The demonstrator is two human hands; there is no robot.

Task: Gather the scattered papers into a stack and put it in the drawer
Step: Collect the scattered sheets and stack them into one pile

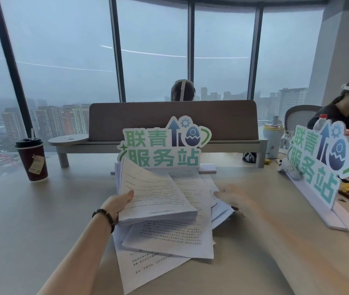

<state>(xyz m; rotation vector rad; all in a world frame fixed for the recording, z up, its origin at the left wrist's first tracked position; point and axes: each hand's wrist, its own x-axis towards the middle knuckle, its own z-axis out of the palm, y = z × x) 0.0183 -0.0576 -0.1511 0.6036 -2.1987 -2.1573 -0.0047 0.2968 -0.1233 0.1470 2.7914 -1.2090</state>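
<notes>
Fingers of your left hand [120, 202] are gripping a thick bundle of papers [154, 194], tilting it up, probably to square it. Your right hand [232, 195] is blurred; I cannot tell its fingers. Under the bundle, loose sheets [169, 237] are overlapping, uncountable. Beyond the bundle, two signs [163, 145] and one cup [32, 159] are standing. No drawer is showing.

Floor-to-ceiling windows [152, 50] with dark mullions, grey haze over high-rises outside. Light wood bench [31, 209], brown divider panel [172, 120] across its far side. Mesh office chair [299, 116] at right; dim, flat daylight.
</notes>
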